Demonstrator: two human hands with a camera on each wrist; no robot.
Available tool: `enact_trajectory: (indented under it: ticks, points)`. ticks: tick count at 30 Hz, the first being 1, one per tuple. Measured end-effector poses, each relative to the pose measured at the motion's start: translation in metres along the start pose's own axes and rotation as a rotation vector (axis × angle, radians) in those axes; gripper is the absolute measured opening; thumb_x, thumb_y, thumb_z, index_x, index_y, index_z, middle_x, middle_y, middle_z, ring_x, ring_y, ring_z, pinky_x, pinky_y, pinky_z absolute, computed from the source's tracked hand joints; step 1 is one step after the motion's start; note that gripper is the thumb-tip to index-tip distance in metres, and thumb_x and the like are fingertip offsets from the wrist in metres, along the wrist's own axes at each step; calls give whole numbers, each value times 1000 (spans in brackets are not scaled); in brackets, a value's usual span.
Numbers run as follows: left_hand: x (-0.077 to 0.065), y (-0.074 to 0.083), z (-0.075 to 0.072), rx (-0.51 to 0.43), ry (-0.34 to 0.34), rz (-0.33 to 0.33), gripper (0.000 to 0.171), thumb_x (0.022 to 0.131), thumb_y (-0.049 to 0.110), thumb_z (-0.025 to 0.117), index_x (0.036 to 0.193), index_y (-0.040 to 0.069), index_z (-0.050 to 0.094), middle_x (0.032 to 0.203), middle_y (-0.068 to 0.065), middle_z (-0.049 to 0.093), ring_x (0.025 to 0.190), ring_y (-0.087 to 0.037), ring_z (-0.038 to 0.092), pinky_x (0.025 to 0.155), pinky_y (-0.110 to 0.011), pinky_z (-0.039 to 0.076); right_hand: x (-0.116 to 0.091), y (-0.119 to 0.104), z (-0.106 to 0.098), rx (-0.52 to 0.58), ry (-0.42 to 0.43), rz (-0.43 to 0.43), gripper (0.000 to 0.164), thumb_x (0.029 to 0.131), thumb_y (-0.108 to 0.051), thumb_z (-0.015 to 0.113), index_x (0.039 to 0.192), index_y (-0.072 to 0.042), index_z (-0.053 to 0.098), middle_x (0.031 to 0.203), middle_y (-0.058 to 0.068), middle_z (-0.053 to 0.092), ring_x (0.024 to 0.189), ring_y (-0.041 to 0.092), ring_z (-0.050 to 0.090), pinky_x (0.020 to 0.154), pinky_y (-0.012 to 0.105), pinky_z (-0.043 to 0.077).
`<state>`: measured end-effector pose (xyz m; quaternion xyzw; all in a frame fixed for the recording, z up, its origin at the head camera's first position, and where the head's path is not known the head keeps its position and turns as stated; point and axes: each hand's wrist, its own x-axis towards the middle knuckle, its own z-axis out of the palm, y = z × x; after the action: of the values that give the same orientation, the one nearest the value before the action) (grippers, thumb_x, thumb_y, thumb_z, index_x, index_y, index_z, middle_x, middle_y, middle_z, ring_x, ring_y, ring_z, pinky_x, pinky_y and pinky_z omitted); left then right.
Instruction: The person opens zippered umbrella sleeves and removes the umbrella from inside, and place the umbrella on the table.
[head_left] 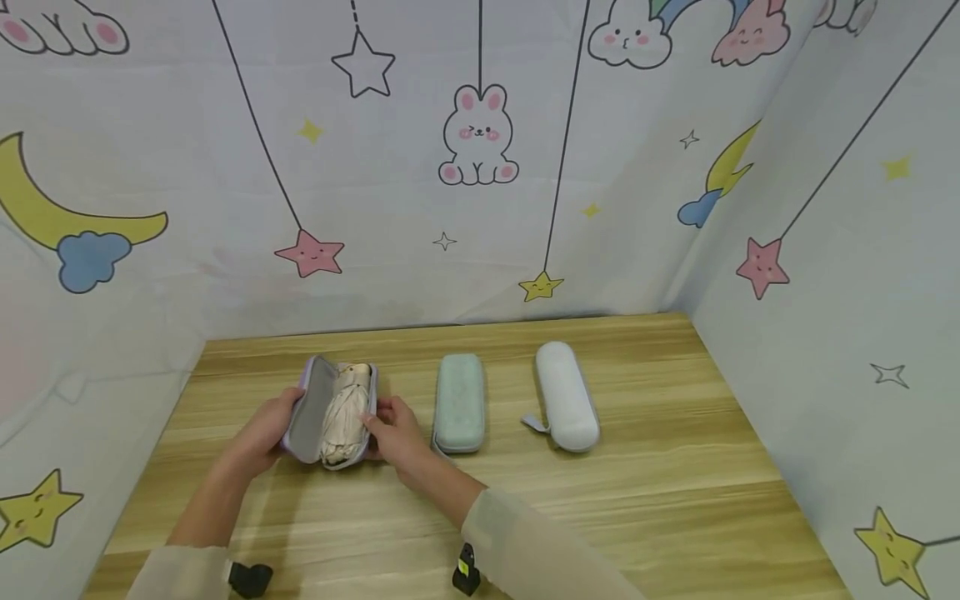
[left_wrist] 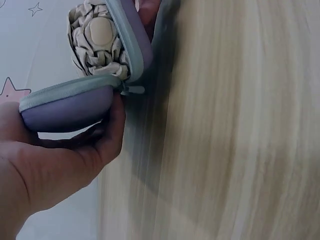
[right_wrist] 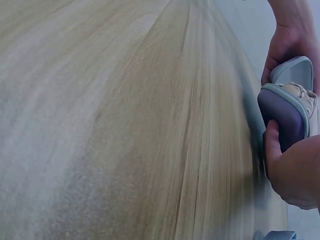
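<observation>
A purple zip case [head_left: 306, 425] with a grey lining stands open like a book at the left of the table. In its right half lies a folded beige umbrella [head_left: 348, 421], whose round handle end [left_wrist: 101, 31] shows in the left wrist view. My left hand [head_left: 268, 427] grips the lid half from outside, thumb and fingers around its edge. My right hand [head_left: 401, 435] holds the half with the umbrella, its thumb by the rim near the fabric. A zipper pull [left_wrist: 134, 90] hangs at the near end of the case. The right wrist view shows the purple shell [right_wrist: 283, 117] between both hands.
A mint green case [head_left: 461, 404] lies closed just right of my right hand. Farther right lies a closed white case [head_left: 567, 400] with a strap loop [head_left: 534, 424]. Patterned cloth walls [head_left: 480, 250] border the wooden table [head_left: 660, 467] at the back and sides.
</observation>
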<state>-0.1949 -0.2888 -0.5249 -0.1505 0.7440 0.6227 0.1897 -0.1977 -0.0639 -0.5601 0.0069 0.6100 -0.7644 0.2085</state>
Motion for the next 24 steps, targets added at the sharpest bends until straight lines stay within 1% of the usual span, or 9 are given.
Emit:
enact_trajectory:
  ticks: [2, 4, 6, 8, 10, 12, 16, 19, 24]
  points:
    - [0, -1, 0, 27, 0, 7, 75, 114, 45, 21, 152, -20, 26, 114, -18, 61, 95, -22, 63, 79, -38, 59, 0, 2, -1, 5, 2, -1, 26, 107, -9, 61, 132, -2, 58, 115, 8, 67, 87, 23, 69, 68, 37, 62]
    - [-1, 0, -1, 54, 4, 11, 80, 114, 50, 23, 155, -19, 23, 118, -22, 59, 96, -23, 62, 80, -39, 59, 1, 3, -1, 9, -4, 2, 25, 108, -8, 60, 132, -3, 58, 115, 7, 67, 89, 23, 69, 68, 37, 62]
    - [-3, 0, -1, 83, 5, 20, 87, 113, 56, 29, 157, -18, 20, 126, -29, 57, 101, -25, 64, 81, -40, 60, 1, 3, -2, 18, -10, 12, 25, 108, -8, 59, 132, -4, 58, 115, 7, 67, 90, 23, 70, 68, 37, 62]
    - [-4, 0, -2, 108, -2, 34, 94, 111, 60, 38, 160, -17, 15, 135, -36, 53, 106, -27, 65, 83, -42, 60, 1, 3, -2, 26, -13, 23, 25, 108, -7, 59, 132, -5, 58, 115, 7, 66, 90, 24, 70, 68, 37, 62]
    - [-4, 0, -2, 117, 3, 49, 96, 109, 59, 46, 162, -15, 14, 143, -39, 48, 110, -29, 66, 84, -43, 61, 2, 3, -3, 22, -14, 29, 25, 108, -6, 59, 132, -5, 58, 114, 8, 66, 90, 25, 70, 68, 38, 62]
    - [-4, 0, -2, 114, 7, 66, 92, 110, 54, 49, 163, -13, 14, 146, -40, 45, 111, -29, 65, 84, -44, 61, 3, 2, -3, 3, -8, 32, 25, 107, -6, 60, 132, -5, 59, 113, 8, 65, 89, 25, 70, 68, 40, 63]
    - [-4, -2, -5, 102, 35, 82, 82, 114, 43, 46, 161, -17, 16, 139, -36, 51, 103, -23, 66, 82, -41, 61, 6, 0, -5, -21, 14, 49, 27, 106, -4, 62, 132, -4, 62, 109, 10, 63, 89, 25, 69, 69, 44, 64]
    - [-3, -3, -8, 94, 56, 80, 78, 114, 40, 46, 160, -18, 19, 132, -31, 57, 98, -19, 66, 80, -39, 61, 7, -2, -5, -55, 29, 63, 29, 105, -4, 63, 134, -2, 63, 108, 10, 62, 91, 26, 69, 69, 47, 64]
    - [-2, -6, -12, 109, 95, 75, 71, 113, 41, 46, 157, -13, 29, 124, -23, 59, 95, -20, 64, 77, -39, 60, 6, -6, -6, -135, 49, 82, 33, 104, -5, 65, 136, 0, 63, 106, 9, 61, 90, 25, 70, 66, 44, 64]
